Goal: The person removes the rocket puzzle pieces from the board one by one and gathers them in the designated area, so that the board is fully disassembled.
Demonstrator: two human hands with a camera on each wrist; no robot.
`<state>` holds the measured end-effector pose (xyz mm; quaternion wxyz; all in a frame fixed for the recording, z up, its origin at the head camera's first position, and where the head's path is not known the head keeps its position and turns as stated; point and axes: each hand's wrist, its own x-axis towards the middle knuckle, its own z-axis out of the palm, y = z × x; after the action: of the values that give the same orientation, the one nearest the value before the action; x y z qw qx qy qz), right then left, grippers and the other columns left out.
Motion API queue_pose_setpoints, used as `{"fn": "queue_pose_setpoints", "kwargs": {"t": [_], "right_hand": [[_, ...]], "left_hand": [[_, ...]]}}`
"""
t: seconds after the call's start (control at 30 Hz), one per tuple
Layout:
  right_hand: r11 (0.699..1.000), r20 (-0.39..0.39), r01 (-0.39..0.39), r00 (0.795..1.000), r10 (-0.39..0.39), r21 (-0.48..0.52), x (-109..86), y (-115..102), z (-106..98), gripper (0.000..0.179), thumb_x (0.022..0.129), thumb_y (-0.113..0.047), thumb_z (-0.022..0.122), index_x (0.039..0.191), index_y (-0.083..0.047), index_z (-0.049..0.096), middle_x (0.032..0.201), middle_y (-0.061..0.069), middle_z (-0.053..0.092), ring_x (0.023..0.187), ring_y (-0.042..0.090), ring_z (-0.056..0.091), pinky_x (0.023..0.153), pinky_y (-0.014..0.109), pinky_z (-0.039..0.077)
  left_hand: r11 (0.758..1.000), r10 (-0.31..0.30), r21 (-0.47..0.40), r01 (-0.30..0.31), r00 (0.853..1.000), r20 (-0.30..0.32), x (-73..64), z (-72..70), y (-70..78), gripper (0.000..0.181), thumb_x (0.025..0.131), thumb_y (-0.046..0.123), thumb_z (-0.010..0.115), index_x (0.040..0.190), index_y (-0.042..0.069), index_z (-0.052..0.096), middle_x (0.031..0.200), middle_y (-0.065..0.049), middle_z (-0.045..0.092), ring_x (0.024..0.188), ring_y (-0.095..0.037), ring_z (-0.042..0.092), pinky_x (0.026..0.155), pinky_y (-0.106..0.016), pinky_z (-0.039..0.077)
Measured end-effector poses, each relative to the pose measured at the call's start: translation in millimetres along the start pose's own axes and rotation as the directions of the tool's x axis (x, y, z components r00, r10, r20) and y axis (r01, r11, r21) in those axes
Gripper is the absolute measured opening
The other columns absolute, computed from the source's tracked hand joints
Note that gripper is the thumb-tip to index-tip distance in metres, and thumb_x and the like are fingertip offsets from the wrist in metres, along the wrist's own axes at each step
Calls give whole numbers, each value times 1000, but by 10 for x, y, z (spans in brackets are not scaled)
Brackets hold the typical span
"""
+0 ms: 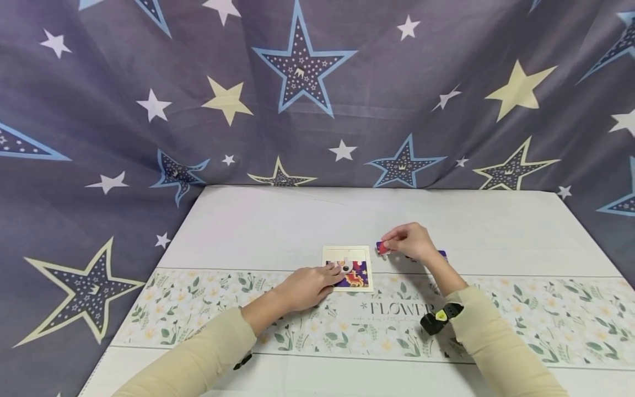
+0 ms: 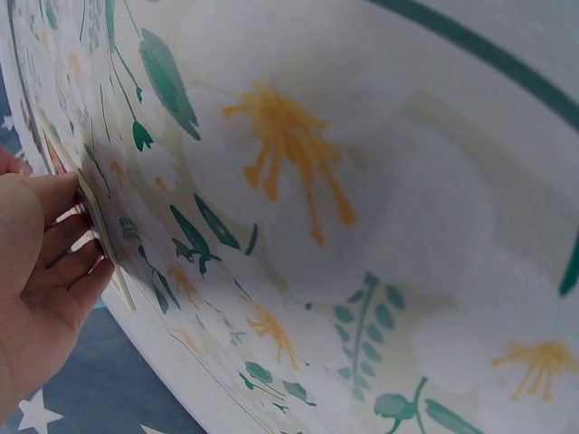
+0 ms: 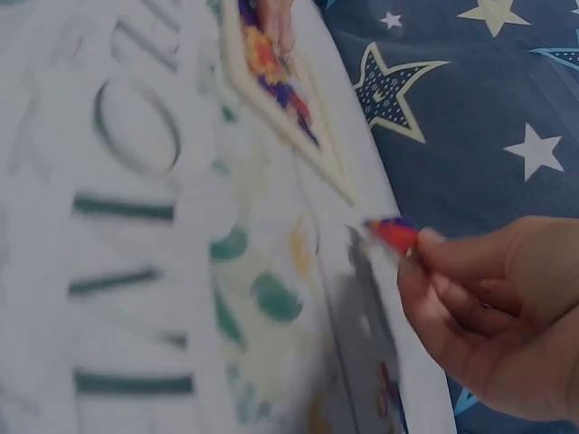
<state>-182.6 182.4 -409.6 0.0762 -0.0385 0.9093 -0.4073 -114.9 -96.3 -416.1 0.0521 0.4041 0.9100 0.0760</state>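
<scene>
A jigsaw puzzle tray point(image 1: 334, 253) with a cream frame lies on the table; its lower part is filled with a purple, red and yellow picture, and its upper strip is bare. My left hand point(image 1: 308, 288) rests at the tray's left side, its fingers lying over the picture. In the left wrist view those fingers meet the tray's edge. Just right of the tray, my right hand point(image 1: 413, 242) pinches a red and purple puzzle piece point(image 3: 393, 235) between thumb and fingertips, close over the table.
Partly behind the right hand and wrist lie more dark blue puzzle pieces point(image 1: 443, 254). A white tablecloth point(image 1: 268, 226) with a floral band and printed lettering covers the table. Behind it hangs a dark curtain point(image 1: 317, 127) with stars.
</scene>
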Motion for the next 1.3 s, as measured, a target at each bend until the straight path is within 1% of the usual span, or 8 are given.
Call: {"fn": "queue_pose_setpoints", "kwargs": {"t": [0.1, 0.27, 0.4, 0.83, 0.93, 1.07, 1.23, 1.3], "right_hand": [[996, -36, 29, 999, -33, -88, -5, 37, 11, 9, 84, -9, 72, 89, -2, 75, 78, 12, 72, 58, 12, 54, 50, 23, 45], [981, -73, 78, 993, -93, -179, 0, 80, 41, 6, 83, -7, 73, 84, -2, 76, 77, 12, 73, 62, 14, 57, 54, 22, 44], [972, -81, 84, 991, -104, -220, 7, 85, 50, 7, 83, -8, 73, 83, -2, 76, 77, 12, 73, 64, 15, 59, 55, 22, 44], [972, -94, 50, 993, -73, -232, -21, 43, 88, 4, 83, -5, 72, 82, -2, 76, 76, 11, 72, 65, 17, 60, 59, 26, 48], [973, -85, 21, 995, -42, -230, -17, 43, 106, 5, 84, -5, 71, 84, -2, 76, 79, 12, 72, 68, 18, 60, 61, 26, 49], [972, -72, 1, 997, -18, -235, -2, 63, 126, 8, 85, -6, 70, 90, -2, 75, 86, 14, 73, 75, 21, 62, 67, 32, 52], [968, -94, 55, 992, -80, -243, -43, 3, 171, 15, 84, -8, 72, 97, -2, 75, 93, 15, 72, 80, 23, 64, 70, 34, 53], [969, -96, 88, 989, -113, -232, -70, -44, 197, 17, 83, -8, 73, 98, -2, 74, 94, 16, 71, 79, 23, 64, 68, 33, 54]], "left_hand": [[1000, 1, 1, -1, 1000, -4, -4, -7, 0, 38, 99, 20, 53, 136, 12, 55, 143, -8, 52, 133, -24, 51, 103, -39, 50], [1000, -1, 2, 1, 1000, 5, -2, -6, 4, 39, 100, 22, 52, 137, 12, 54, 144, -8, 52, 134, -23, 50, 105, -39, 49], [1000, 3, 10, -3, 1000, 12, 2, -4, 5, 39, 100, 22, 52, 138, 13, 54, 144, -9, 51, 134, -23, 50, 104, -39, 50], [1000, 6, 7, -6, 1000, -8, -16, 17, -5, 39, 100, 21, 52, 137, 12, 54, 144, -6, 52, 133, -23, 51, 105, -38, 49], [1000, 6, 3, -6, 1000, -12, -21, 26, -1, 39, 99, 21, 52, 137, 12, 55, 143, -7, 52, 133, -23, 51, 105, -38, 49], [1000, 8, -5, -8, 1000, -12, -27, 29, 2, 38, 99, 21, 52, 137, 12, 55, 143, -7, 52, 133, -23, 51, 105, -38, 49], [1000, -2, -4, 2, 1000, -1, -21, 8, 3, 39, 99, 21, 52, 138, 13, 54, 144, -7, 51, 133, -23, 51, 105, -38, 49], [1000, -5, -5, 5, 1000, 0, -17, 1, 2, 39, 99, 21, 52, 138, 13, 54, 144, -7, 51, 134, -23, 51, 104, -39, 49]]}}
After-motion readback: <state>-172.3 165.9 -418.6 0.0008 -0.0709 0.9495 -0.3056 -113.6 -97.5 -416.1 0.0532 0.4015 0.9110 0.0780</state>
